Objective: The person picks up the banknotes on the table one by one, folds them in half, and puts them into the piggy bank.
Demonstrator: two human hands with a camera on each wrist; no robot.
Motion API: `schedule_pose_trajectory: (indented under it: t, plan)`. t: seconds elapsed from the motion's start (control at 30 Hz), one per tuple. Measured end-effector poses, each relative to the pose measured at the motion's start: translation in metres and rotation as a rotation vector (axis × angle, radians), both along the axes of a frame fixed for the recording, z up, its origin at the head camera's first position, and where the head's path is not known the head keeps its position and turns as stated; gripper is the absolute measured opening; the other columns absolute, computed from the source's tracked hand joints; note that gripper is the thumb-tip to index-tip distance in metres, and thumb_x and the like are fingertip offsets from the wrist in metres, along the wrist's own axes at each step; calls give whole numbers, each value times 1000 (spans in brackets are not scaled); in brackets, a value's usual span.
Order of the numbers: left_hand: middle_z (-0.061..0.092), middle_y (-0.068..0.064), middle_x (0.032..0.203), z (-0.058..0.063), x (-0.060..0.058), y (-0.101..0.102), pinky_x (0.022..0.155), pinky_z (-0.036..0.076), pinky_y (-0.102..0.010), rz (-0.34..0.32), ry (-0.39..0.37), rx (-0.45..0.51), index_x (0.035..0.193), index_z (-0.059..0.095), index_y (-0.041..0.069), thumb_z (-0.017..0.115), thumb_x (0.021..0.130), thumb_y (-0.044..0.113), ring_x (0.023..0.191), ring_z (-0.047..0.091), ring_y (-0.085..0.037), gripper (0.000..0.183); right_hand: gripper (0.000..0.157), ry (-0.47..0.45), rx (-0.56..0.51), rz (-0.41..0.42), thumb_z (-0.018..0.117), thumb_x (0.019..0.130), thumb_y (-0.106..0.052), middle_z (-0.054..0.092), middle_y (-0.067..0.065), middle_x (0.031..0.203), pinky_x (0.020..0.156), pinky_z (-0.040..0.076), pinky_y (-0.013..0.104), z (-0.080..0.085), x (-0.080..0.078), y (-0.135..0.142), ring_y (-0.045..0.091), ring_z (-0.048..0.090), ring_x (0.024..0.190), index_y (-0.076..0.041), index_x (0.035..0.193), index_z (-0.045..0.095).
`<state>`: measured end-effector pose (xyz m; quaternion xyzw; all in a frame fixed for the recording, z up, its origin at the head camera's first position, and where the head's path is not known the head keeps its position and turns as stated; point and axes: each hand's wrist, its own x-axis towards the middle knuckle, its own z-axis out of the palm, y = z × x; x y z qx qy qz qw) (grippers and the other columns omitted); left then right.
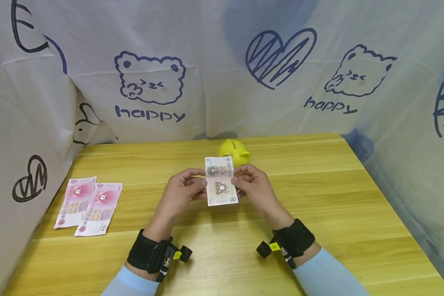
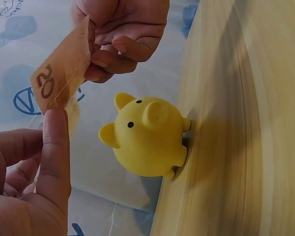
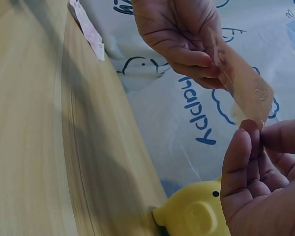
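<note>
Pale-blue sleeves (image 1: 327, 274) are lying nearest the camera, over a wooden table (image 1: 318, 197).
The left hand (image 1: 180, 191) and the right hand (image 1: 255, 187) are pinching opposite edges of a 20 note (image 1: 220, 181), thumbs against forefingers, the other fingers curling loosely; a slackening pinch on either side could let it drop, and a hard sideways tug could tear it. Two pink 100 notes (image 1: 90, 207) are overlapping near the table's left edge, where a sweeping sleeve could brush them off. A yellow piggy bank (image 1: 232, 152) is standing upright just beyond the hands; a careless knuckle could, by my judgement, knock it over. The 20 note is being held above the table, apart from the piggy bank; its thin paper, already showing a crease, would probably buckle under any push.
</note>
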<state>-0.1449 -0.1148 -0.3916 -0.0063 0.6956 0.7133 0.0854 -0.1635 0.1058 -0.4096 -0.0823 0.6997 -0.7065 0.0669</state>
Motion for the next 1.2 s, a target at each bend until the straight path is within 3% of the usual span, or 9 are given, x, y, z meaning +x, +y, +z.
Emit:
schedule_pose_trajectory:
  t: [0.17,0.4,0.73,1.0,1.1,1.2]
  plan:
    - [64,-20,100,-1,0,1,76,60,-34,-1,11,13,117,62,5,62,92,6,83,65,-25,24,17,28,14,5,60,92,-3,63,15,88,54,55,37,-1,1,0,22,60,67,0,108,58]
    - [65,-19,99,-1,1,0,75,60,-34,-6,15,14,116,60,6,61,94,7,85,66,-26,23,11,58,66,16,55,94,-4,63,14,98,56,53,29,-2,3,1,22,58,72,-2,101,64]
    - [67,-17,98,0,1,0,80,60,-36,0,-4,25,118,59,8,61,95,15,89,66,-28,24,13,79,60,6,52,94,-2,60,13,96,57,54,31,-2,4,0,22,55,71,-3,97,65]
    - [67,-18,97,-4,0,0,78,60,-39,18,72,-47,114,60,8,67,90,12,81,67,-29,25,26,21,-14,-17,55,97,-15,65,13,91,58,56,31,1,5,1,23,62,74,2,115,64]
    - [67,-19,96,-5,1,2,77,60,-41,12,101,-79,112,61,8,67,90,12,80,67,-29,23,31,19,24,-23,60,96,-25,65,12,89,61,58,36,2,4,1,23,62,77,3,109,66]
    - [68,-17,95,-5,2,6,78,60,-45,-13,94,-118,110,63,10,67,90,16,79,68,-29,21,28,39,88,-7,64,94,-27,66,13,89,66,58,51,1,4,-1,23,61,76,0,100,69]
